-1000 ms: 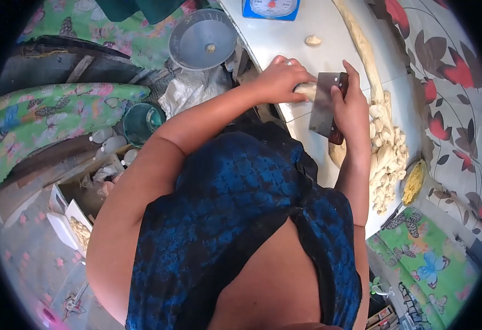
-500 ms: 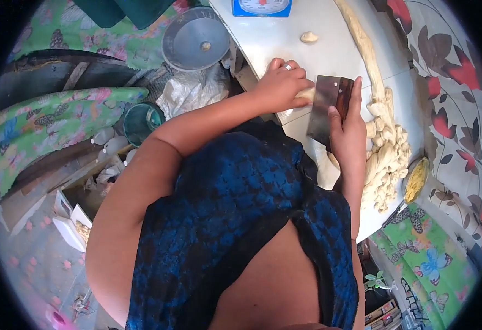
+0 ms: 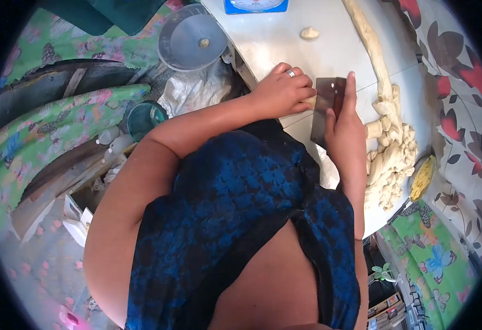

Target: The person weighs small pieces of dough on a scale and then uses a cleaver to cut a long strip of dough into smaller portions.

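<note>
My right hand grips a dough scraper, a broad rectangular metal blade with a dark riveted wooden grip. The index finger lies straight along that grip. The blade's far edge is by the fingertips of my left hand. Curled over the white table, the left fingers close on a small piece of dough, mostly hidden under them. Right of my right hand lies a heap of dough pieces. A long dough roll stretches from it toward the far edge. One small dough lump sits alone farther back.
A blue scale stands at the table's far end. Left of the table is a grey basin, with a white sack below it. A dish of yellow food is at the right, beside a flowered curtain.
The scraper has turned more edge-on, and my right hand has shifted slightly toward me. My left fingers are curled further over the dough piece. The whole view has shifted a little.
</note>
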`<action>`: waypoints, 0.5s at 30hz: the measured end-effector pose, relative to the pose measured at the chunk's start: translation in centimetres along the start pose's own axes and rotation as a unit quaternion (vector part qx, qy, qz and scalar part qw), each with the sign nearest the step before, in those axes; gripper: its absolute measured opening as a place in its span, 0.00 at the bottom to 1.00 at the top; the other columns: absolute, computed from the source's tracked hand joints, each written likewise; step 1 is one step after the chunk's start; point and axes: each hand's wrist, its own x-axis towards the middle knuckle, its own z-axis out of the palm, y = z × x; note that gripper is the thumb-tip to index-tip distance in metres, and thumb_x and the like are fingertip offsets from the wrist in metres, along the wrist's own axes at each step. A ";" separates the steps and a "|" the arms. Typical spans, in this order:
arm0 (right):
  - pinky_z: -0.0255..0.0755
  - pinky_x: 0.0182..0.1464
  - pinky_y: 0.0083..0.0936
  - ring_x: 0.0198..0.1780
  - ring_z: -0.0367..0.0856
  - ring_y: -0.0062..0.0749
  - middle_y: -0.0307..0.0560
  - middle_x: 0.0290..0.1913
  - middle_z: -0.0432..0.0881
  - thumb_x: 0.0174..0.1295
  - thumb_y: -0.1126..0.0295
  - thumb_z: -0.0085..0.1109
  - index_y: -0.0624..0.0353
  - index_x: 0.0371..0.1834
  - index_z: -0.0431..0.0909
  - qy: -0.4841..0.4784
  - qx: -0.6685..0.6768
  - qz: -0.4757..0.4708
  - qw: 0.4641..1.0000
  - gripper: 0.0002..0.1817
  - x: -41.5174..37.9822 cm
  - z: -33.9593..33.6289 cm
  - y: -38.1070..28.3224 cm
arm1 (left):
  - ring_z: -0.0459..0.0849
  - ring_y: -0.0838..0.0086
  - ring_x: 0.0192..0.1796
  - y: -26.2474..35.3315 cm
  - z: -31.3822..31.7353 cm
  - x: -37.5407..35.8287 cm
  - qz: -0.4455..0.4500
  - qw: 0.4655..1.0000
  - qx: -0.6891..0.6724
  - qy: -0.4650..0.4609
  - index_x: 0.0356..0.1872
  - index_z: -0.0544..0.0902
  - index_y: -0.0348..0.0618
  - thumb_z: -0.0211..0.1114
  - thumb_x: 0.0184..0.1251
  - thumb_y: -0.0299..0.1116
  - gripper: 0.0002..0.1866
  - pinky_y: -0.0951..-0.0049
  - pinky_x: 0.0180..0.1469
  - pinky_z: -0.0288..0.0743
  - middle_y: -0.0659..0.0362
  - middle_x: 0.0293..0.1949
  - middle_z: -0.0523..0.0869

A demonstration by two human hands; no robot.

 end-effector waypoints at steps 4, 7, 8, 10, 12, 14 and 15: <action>0.73 0.45 0.42 0.43 0.79 0.60 0.67 0.47 0.78 0.59 0.72 0.47 0.55 0.73 0.42 -0.017 -0.070 0.022 0.997 0.38 4.3 0.2 -1.6 | 0.76 0.70 0.47 -0.1 0.1 -0.4 0.018 0.999 -0.008 0.030 0.37 0.83 0.50 0.65 0.52 0.42 0.13 0.64 0.52 0.64 0.63 0.37 0.79; 0.73 0.46 0.40 0.42 0.79 0.61 0.68 0.43 0.79 0.59 0.70 0.48 0.56 0.73 0.43 0.040 -0.004 -0.018 0.999 0.38 6.5 0.0 0.3 | 0.77 0.66 0.47 -0.4 -0.8 -0.3 -0.024 0.997 -0.066 0.013 0.38 0.83 0.47 0.64 0.54 0.40 0.13 0.62 0.51 0.65 0.59 0.39 0.80; 0.72 0.48 0.38 0.44 0.79 0.60 0.68 0.46 0.78 0.59 0.70 0.49 0.57 0.73 0.44 0.058 0.063 -0.038 0.996 0.38 7.0 -0.2 1.6 | 0.77 0.64 0.47 -0.8 -0.9 -0.2 -0.084 0.987 -0.133 0.022 0.39 0.83 0.47 0.63 0.55 0.40 0.13 0.61 0.51 0.66 0.58 0.40 0.80; 0.62 0.62 0.28 0.63 0.69 0.41 0.55 0.63 0.67 0.60 0.74 0.52 0.58 0.73 0.44 0.154 0.280 -0.091 0.943 0.39 6.3 -0.9 4.4 | 0.77 0.62 0.48 -2.1 -1.0 0.2 -0.109 0.977 -0.154 0.103 0.40 0.83 0.45 0.63 0.58 0.43 0.15 0.61 0.53 0.65 0.55 0.41 0.80; 0.60 0.63 0.27 0.63 0.66 0.36 0.52 0.65 0.65 0.60 0.77 0.52 0.59 0.73 0.44 0.196 0.303 -0.011 0.933 0.39 3.2 -3.5 4.4 | 0.76 0.60 0.51 -3.0 -1.3 0.2 -0.132 0.984 -0.095 0.071 0.48 0.81 0.45 0.65 0.57 0.46 0.21 0.59 0.55 0.66 0.53 0.46 0.80; 0.53 0.67 0.27 0.69 0.59 0.35 0.54 0.69 0.60 0.63 0.77 0.50 0.60 0.74 0.42 0.186 0.315 0.021 0.930 0.38 0.4 -5.4 3.9 | 0.74 0.62 0.54 -1.3 -1.8 0.9 -0.093 0.981 0.044 0.164 0.50 0.80 0.47 0.64 0.57 0.49 0.24 0.59 0.57 0.64 0.54 0.50 0.78; 0.54 0.66 0.27 0.67 0.60 0.36 0.54 0.69 0.60 0.63 0.77 0.50 0.58 0.74 0.42 0.195 0.286 0.005 0.938 0.38 -0.4 -5.7 4.9 | 0.73 0.63 0.56 -0.5 -2.0 1.7 -0.058 0.982 0.056 0.170 0.51 0.79 0.47 0.63 0.57 0.50 0.24 0.59 0.58 0.63 0.55 0.51 0.77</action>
